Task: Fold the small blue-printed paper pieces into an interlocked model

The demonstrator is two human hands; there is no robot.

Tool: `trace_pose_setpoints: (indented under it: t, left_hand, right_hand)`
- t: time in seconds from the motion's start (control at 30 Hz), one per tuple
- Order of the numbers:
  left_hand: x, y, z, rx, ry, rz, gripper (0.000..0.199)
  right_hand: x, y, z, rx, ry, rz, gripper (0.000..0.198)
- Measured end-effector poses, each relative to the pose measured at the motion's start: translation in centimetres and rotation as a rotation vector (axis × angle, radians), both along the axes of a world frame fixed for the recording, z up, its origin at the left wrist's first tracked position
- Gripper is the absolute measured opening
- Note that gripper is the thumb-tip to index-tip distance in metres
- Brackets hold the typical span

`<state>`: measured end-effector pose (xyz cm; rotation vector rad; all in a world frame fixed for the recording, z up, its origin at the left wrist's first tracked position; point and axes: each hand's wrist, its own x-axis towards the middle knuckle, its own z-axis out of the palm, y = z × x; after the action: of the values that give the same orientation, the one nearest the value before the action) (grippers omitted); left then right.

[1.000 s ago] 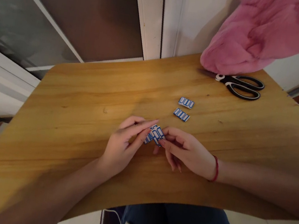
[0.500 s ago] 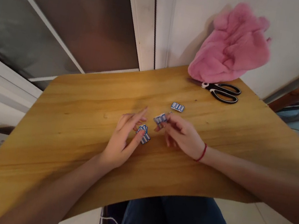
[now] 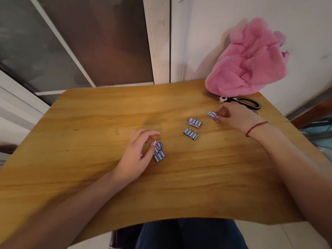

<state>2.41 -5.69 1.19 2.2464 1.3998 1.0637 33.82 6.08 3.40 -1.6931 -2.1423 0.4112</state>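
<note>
On the wooden table [image 3: 108, 166], a small overlapping pile of blue-bordered white label pieces [image 3: 159, 155] lies beside my left hand [image 3: 134, 153]. That hand rests with curved fingers, thumb and forefinger apart at the pile's left edge. My right hand [image 3: 237, 117], with a red cord round the wrist, is further back to the right. Its fingers pinch the right end of another label piece [image 3: 212, 115], which is at the tabletop and partly hidden by them. Between the hands lie two separate label pieces, a farther one [image 3: 194, 122] and a nearer one [image 3: 190, 133].
Black-handled scissors [image 3: 248, 101] lie behind my right hand, partly covered by it. A pink plush cloth [image 3: 248, 62] leans against the white wall [image 3: 209, 17] at the back. A sliding glass door [image 3: 112, 26] borders the table's far left.
My right hand has moved back and to the right with a label piece, from near the pile toward the scissors. A label piece it covered now shows. My left hand stays by the pile.
</note>
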Motion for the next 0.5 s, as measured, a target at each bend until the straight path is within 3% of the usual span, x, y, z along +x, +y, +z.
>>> trace_pose_setpoints:
  t: [0.07,0.17,0.33,0.5]
  left_hand:
    - [-0.2,0.3,0.0,-0.004,0.050,0.025,0.025]
    - [-0.9,0.9,0.2,-0.069,0.216,-0.070,0.026]
    - [-2.5,2.0,1.3,-0.275,0.391,-0.354,0.029]
    - [-3.1,2.3,2.0,-0.378,0.360,-0.346,0.027]
  right_hand:
    - [-1.1,-0.9,0.6,0.078,-0.166,-0.050,0.026]
    - [-3.6,-2.8,1.1,0.178,-0.160,-0.050,0.022]
    - [-6.7,-5.6,-0.3,0.099,-0.207,0.137,0.045]
    - [-7.1,-5.9,-1.7,0.092,-0.176,0.141,0.045]
